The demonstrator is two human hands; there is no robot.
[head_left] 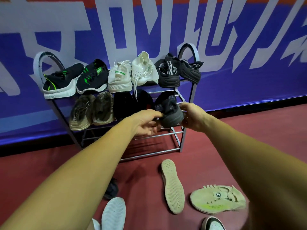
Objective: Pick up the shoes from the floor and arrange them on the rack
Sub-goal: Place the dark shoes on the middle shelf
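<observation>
Rack more than half filled, another shoe going in

Both the left hand (pixel 147 122) and right hand (pixel 192 117) grasp a dark shoe (pixel 172 113) at the right end of the rack's (pixel 149 154) middle shelf, heel near, toe seemingly toward the far wall, long axis near-to-far. The top shelf carries six shoes, the middle four more. At least five remain on the floor, among them a beige shoe (pixel 172 186) lying sole-up.

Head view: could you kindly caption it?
Left hand and right hand hold a dark shoe at the rack's middle shelf.
</observation>
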